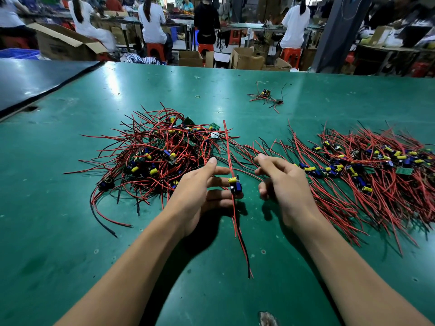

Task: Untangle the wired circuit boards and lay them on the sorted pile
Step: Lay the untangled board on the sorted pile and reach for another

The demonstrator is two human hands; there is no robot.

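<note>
Your left hand (pixel 200 191) holds one wired circuit board (pixel 235 186) at its fingertips, yellow capacitor on top, its red wires running up past the thumb and down toward you over the green table (pixel 70 231). Your right hand (pixel 284 184) hovers just beside the board, fingers loosely curled, nothing visible in them. The tangled heap (pixel 162 151) of boards and red and black wires lies left of your hands, the sorted pile (pixel 376 170) with wires combed roughly one way lies right, its near wires passing behind your right hand, and a small stray bundle (pixel 267 96) sits well apart further back.
</note>
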